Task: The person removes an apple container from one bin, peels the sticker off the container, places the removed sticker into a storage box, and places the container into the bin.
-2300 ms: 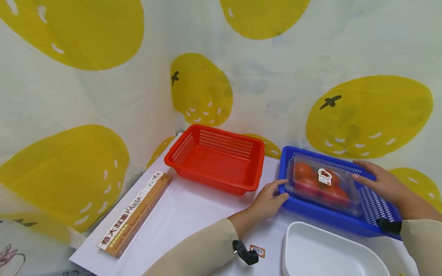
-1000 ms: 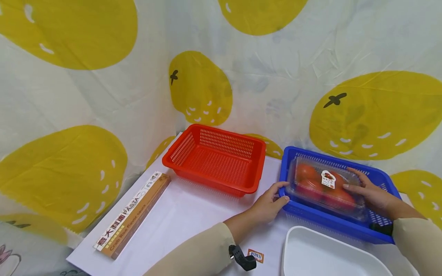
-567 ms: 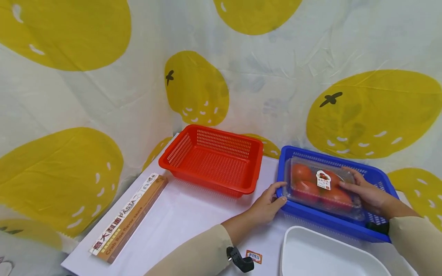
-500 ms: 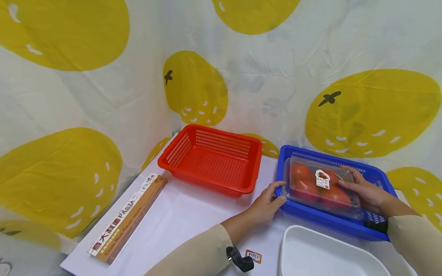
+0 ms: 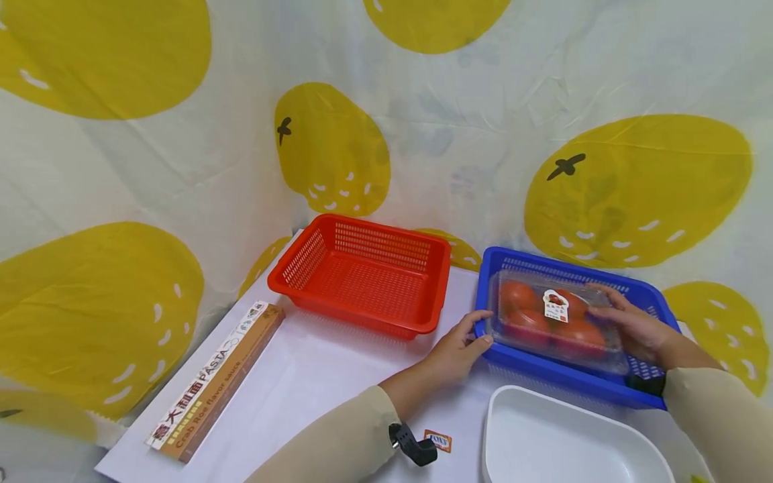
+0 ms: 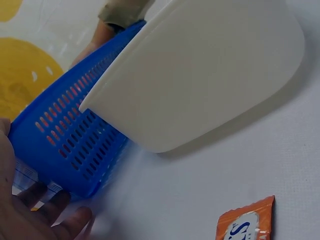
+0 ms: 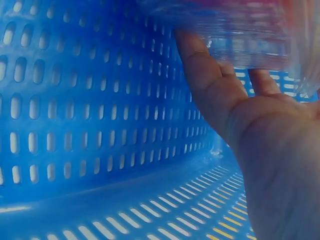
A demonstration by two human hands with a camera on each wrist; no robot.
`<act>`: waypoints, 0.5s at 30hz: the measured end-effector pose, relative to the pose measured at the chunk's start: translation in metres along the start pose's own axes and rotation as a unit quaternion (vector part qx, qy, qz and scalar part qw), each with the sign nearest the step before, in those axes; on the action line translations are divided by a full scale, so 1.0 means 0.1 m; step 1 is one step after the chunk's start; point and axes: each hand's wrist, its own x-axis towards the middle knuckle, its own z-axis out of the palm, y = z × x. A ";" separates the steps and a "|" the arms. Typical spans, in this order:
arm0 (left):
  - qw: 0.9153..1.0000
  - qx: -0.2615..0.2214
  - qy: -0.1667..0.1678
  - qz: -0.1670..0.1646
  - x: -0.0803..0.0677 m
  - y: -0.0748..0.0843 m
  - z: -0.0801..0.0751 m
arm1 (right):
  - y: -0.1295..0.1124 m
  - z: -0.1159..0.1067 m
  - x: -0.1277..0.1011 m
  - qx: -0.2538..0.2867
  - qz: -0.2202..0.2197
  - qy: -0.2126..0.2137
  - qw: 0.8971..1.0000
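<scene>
A clear plastic pack of tomatoes [image 5: 546, 320] with a white label lies inside the blue perforated basket [image 5: 543, 370], at its left side. My right hand [image 5: 637, 330] holds the pack's right end, thumb on the lid. The right wrist view shows the fingers of that hand [image 7: 270, 135] reaching under the clear plastic. My left hand [image 5: 454, 352] grips the basket's left front corner, with the thumb at the front rim and the index finger at the left rim. From the left wrist, its other fingers [image 6: 50, 215] show below the basket corner.
A red perforated basket [image 5: 362, 322] stands at the back, left of the blue one. A long pasta box [image 5: 214, 382] lies along the table's left edge. In front of the blue basket sits a white tub [image 5: 564, 436]. A small orange-and-white packet [image 5: 437, 441] lies beside my left wrist.
My right hand has moved left from the basket's right part and taken hold of the tomato pack's right end. The left hand has stayed at the basket corner. The head view has shifted slightly.
</scene>
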 end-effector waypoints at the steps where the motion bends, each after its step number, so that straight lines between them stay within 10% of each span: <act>1: 1.000 0.001 0.002 0.003 0.00 -0.01 0.00 | 0.00 0.00 0.00 0.007 -0.001 -0.002 1.000; 15: 1.000 0.011 -0.001 -0.011 0.02 0.06 0.07 | -0.03 -0.06 -0.20 0.085 -0.029 -0.004 0.996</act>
